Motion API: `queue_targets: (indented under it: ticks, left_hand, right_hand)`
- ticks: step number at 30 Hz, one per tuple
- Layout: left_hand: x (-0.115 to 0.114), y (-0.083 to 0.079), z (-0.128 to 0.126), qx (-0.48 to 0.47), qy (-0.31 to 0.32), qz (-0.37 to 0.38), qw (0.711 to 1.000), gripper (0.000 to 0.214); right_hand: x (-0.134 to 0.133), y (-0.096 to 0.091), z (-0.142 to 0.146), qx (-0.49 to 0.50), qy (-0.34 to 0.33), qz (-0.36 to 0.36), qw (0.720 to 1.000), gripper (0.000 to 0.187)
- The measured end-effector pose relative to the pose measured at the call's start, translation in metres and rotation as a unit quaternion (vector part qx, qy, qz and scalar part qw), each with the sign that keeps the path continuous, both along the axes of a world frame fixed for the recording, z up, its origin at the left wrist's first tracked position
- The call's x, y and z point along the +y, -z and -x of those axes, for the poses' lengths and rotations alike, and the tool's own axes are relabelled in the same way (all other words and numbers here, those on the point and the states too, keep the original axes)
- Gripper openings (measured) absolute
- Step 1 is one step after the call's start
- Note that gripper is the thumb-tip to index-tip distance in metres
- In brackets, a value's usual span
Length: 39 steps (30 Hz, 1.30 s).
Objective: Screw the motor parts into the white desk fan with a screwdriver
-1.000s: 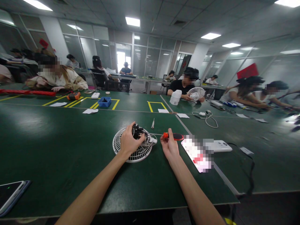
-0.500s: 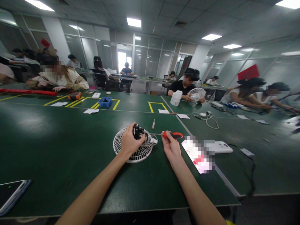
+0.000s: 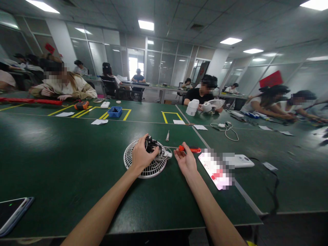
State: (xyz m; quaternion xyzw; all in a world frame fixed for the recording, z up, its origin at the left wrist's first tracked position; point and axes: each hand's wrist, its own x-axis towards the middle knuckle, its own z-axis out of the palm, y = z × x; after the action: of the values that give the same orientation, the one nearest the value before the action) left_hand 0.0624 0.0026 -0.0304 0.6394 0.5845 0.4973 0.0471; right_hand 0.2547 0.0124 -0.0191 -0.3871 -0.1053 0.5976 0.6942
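Observation:
My left hand (image 3: 142, 154) is wrapped round the black motor part (image 3: 151, 144) of a small fan, thumb on its near side. Under it the fan's round white grille (image 3: 153, 170) lies flat on the green table. White wires bunch at the right of the motor, by a small white part (image 3: 167, 154). In my right hand (image 3: 187, 160) is a screwdriver (image 3: 193, 149) with an orange-red handle, held lightly between thumb and fingers. Its thin shaft points left toward the motor; whether the tip touches is unclear. Beyond the grille lies a small pale pointed piece (image 3: 167, 136).
A lit phone (image 3: 214, 169) and a white device (image 3: 242, 161) lie right of my right hand. Another phone (image 3: 12, 213) is at the near left. Farther off are a blue bin (image 3: 114, 112), a cable (image 3: 232, 131) and a co-worker (image 3: 201, 92) holding a fan.
My right hand's fingers have opened a little and the screwdriver handle has turned and shifted slightly. My left hand stays put. The co-worker opposite has tilted their fan.

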Motion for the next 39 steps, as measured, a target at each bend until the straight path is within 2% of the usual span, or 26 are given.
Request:
queue_targets:
  ticks: [7, 13, 18, 24, 31, 39]
  left_hand:
    - [0.001, 0.0, 0.001, -0.008, 0.002, 0.001, 1.0, 0.066]
    - [0.0, -0.001, 0.0, -0.015, 0.002, 0.01, 1.0, 0.064]
    - [0.0, -0.003, -0.001, -0.024, -0.003, 0.025, 0.999, 0.062]
    - [0.001, -0.002, -0.001, -0.024, -0.004, 0.021, 0.999, 0.062]
    - [0.001, 0.0, -0.001, -0.03, -0.009, 0.019, 0.999, 0.062]
    - [0.001, -0.002, -0.004, -0.036, -0.011, 0.011, 0.999, 0.059]
  right_hand:
    - [-0.001, -0.005, 0.0, 0.011, 0.036, -0.009, 0.999, 0.017]
    - [-0.002, -0.009, -0.002, 0.048, 0.011, -0.021, 0.999, 0.023]
    - [-0.002, -0.006, 0.001, 0.016, 0.014, -0.029, 0.999, 0.018]
    - [-0.001, 0.002, 0.0, -0.028, 0.023, -0.018, 0.999, 0.026]
    - [0.0, 0.001, -0.003, 0.005, 0.026, -0.053, 0.998, 0.023]
    - [-0.003, -0.006, 0.001, 0.038, 0.012, -0.034, 0.999, 0.019]
